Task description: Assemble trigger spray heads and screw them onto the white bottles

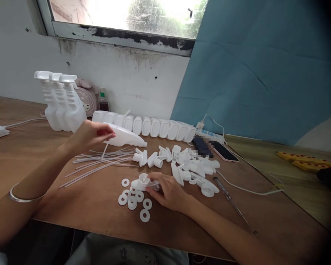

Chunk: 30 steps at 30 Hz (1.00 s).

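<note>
My left hand (97, 133) is raised over the left-middle of the table, fingertips pinched on a thin white tube (105, 150) that slants down in front of a lying bottle (124, 135). Below it, several similar tubes (99, 162) lie in a loose fan. My right hand (169, 189) is closed round a white spray trigger head (143, 180), its round collar opening facing up. Flat white washers (144, 215) are scattered just left of and below that head. A pile of more trigger heads (198, 163) lies beyond my right hand.
Three white spray bottles (67, 110) stand at the back left; a row of bottles (154, 127) lies along the wall. To the right are a screwdriver (228, 197), a phone (224, 151), a power strip (209, 135) and a trailing white cable (245, 192).
</note>
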{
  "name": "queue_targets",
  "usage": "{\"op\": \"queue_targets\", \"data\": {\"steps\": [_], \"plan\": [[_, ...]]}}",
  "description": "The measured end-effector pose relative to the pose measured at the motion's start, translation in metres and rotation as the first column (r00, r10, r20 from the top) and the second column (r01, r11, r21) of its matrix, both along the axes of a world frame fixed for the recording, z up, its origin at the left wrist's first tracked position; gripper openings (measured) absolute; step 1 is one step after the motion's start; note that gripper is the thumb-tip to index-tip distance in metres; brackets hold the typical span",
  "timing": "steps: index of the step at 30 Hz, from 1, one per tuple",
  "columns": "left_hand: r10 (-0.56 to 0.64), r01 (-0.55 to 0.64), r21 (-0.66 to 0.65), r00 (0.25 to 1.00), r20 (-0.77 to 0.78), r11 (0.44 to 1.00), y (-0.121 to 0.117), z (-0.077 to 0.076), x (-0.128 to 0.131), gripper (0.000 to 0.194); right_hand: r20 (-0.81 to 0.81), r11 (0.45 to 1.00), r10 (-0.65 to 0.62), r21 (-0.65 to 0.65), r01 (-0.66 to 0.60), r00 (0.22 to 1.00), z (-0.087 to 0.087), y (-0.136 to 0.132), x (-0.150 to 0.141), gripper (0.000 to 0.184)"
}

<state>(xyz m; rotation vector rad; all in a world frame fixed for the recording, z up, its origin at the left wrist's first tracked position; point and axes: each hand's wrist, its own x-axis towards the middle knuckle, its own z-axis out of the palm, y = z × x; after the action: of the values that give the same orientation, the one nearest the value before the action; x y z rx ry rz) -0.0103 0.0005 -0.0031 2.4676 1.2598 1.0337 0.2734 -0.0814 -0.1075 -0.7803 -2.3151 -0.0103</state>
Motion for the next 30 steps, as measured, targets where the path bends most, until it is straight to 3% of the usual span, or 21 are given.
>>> {"op": "queue_targets", "data": {"steps": [4, 6, 11, 17, 23, 30], "plan": [[-0.036, 0.046, -0.015, 0.909, 0.414, 0.999, -0.009, 0.001, 0.011, 0.021, -0.003, 1.0, 0.001, 0.003, -0.001, 1.0, -0.001, 0.0, 0.0, 0.023], [-0.081, 0.117, -0.047, 0.874, 0.48, 0.992, -0.012, -0.004, 0.017, 0.019, -0.001, 1.0, -0.002, 0.003, 0.002, 1.0, -0.001, 0.0, 0.0, 0.023], [-0.192, 0.248, -0.113, 0.911, 0.365, 0.962, -0.01, -0.022, 0.03, 0.026, 0.002, 1.0, -0.006, 0.005, 0.006, 1.0, -0.001, 0.0, 0.0, 0.023], [-0.227, 0.274, -0.152, 0.936, 0.267, 0.95, -0.011, -0.029, 0.034, 0.022, 0.003, 1.0, 0.002, 0.004, -0.002, 1.0, 0.0, 0.0, 0.0, 0.023], [-0.326, 0.315, -0.399, 0.944, 0.042, 0.861, -0.004, -0.038, 0.034, 0.02, 0.0, 1.0, 0.001, 0.006, -0.001, 1.0, 0.001, 0.0, -0.001, 0.024], [-0.41, 0.354, -0.509, 0.912, 0.004, 0.784, -0.004, -0.049, 0.037, 0.008, -0.001, 1.0, 0.003, 0.006, -0.003, 1.0, 0.002, 0.0, -0.001, 0.023]]}}
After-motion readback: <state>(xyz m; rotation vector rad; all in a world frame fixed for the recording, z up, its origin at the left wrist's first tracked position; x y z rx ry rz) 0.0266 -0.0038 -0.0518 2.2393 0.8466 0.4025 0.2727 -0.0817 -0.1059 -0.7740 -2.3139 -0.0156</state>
